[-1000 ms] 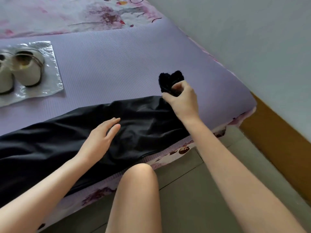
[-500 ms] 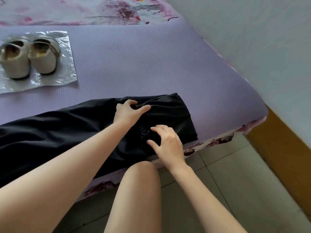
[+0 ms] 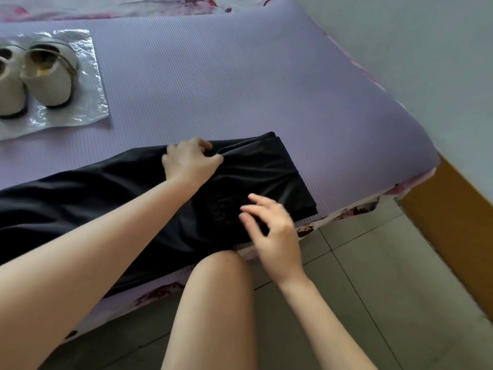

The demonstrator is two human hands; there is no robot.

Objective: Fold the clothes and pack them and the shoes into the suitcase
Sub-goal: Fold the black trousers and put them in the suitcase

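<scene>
Both hands are in new spots from a second ago. The right hand (image 3: 274,231) no longer lifts the bunched end of the black cloth (image 3: 266,169), and that end now lies folded flat. The left hand (image 3: 190,162) has gone to the far edge of the cloth. Its fingers are curled there and pinch the cloth, and small wrinkles run out from the pinch.

The right hand is closer to the person than the left hand, over the near side of the fold. Its fingers are spread and only a little bent, and it holds nothing. It is blurry, so I cannot tell if the fingertips touch the cloth.

The cloth is black, smooth and a bit shiny. Its folded end has a neat straight edge and lies just right of both hands. The long rest runs off to the left under the left arm. It lies on a purple mat (image 3: 226,76) with thin ribs, close to the mat's edge.

Far to the left of the left hand, two pale shoes (image 3: 50,81) stand side by side on a shiny plastic sheet (image 3: 89,105).
</scene>
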